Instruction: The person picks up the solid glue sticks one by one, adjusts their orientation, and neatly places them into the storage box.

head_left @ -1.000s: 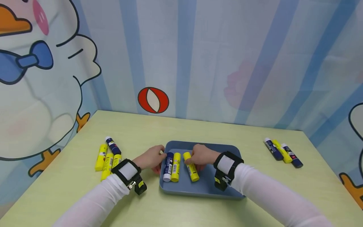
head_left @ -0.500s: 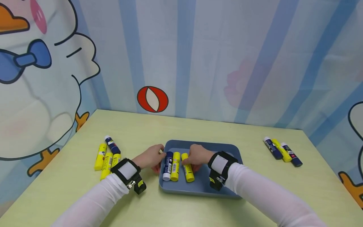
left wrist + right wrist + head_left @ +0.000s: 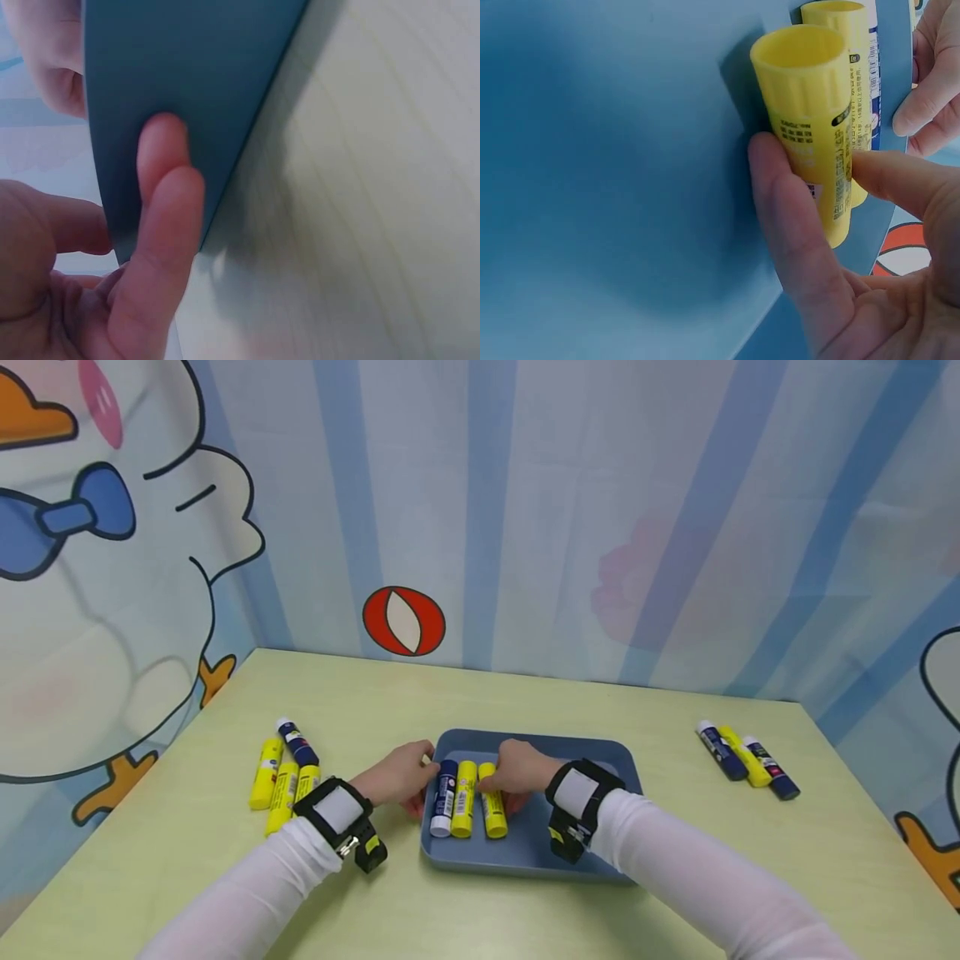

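Note:
My right hand (image 3: 525, 768) pinches a yellow glue stick (image 3: 494, 814) between thumb and fingers, inside the blue-grey tray (image 3: 536, 852). In the right wrist view, this glue stick (image 3: 810, 112) has its ridged yellow end toward the camera. To its left lie a second yellow glue stick (image 3: 464, 802) and a navy glue stick (image 3: 443, 802) with a white end, side by side along the tray's left wall. My left hand (image 3: 397, 775) holds the tray's left edge. Its fingers (image 3: 166, 217) press the outer wall, as the left wrist view shows, while the thumb is at the rim.
On the table's left lies a group of yellow glue sticks (image 3: 266, 775) with one navy glue stick (image 3: 297, 743). Toward the right edge rest two navy glue sticks (image 3: 722, 752) and a yellow one (image 3: 750, 760). A printed curtain (image 3: 555, 527) hangs behind the table (image 3: 360, 702).
The right hand has moved left with its yellow glue stick, which now stands straighter and closer to the other two in the tray. The left hand has kept its place at the tray's edge.

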Tool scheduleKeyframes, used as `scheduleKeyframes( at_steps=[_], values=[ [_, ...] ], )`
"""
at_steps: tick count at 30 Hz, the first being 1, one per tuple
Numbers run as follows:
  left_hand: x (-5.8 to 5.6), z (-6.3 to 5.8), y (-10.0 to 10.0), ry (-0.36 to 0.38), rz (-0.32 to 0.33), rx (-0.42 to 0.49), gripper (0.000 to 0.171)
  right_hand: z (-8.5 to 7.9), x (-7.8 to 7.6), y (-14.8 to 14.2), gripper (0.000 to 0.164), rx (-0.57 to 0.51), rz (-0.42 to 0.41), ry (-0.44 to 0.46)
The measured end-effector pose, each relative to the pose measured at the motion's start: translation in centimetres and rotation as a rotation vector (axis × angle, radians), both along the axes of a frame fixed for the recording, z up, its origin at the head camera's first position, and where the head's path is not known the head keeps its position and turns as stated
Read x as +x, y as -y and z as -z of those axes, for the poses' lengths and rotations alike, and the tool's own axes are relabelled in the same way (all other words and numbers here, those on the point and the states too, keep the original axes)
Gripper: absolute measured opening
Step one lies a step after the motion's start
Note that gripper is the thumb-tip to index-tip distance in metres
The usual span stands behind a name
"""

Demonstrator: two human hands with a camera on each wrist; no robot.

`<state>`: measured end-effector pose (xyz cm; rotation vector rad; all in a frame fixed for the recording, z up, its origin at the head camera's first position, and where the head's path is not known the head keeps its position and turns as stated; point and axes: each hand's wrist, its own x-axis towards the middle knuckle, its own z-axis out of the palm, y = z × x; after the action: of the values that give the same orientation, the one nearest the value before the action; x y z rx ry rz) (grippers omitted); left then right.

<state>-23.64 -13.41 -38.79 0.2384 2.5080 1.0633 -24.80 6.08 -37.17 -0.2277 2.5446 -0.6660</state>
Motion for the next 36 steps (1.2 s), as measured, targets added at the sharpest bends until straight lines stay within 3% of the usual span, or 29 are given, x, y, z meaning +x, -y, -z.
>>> scheduleKeyframes(
  at_steps=[15,28,36],
  values=[
    [-0.3,-0.2,-0.4,0.008,0.007,-0.012,0.022,-0.5,0.2,-0.6,0.024,-0.118,0.005,0.026],
    [-0.3,0.0,-0.3,-0.011,0.012,-0.027,0.024,-0.7,0.2,-0.6,0.034,-0.122,-0.062,0.041],
    [-0.1,0.1,-0.1,0.009,-0.014,-0.013,0.021,-2.3,0.3,-2.9,0.046,-0.182,-0.106,0.031]
  ],
)
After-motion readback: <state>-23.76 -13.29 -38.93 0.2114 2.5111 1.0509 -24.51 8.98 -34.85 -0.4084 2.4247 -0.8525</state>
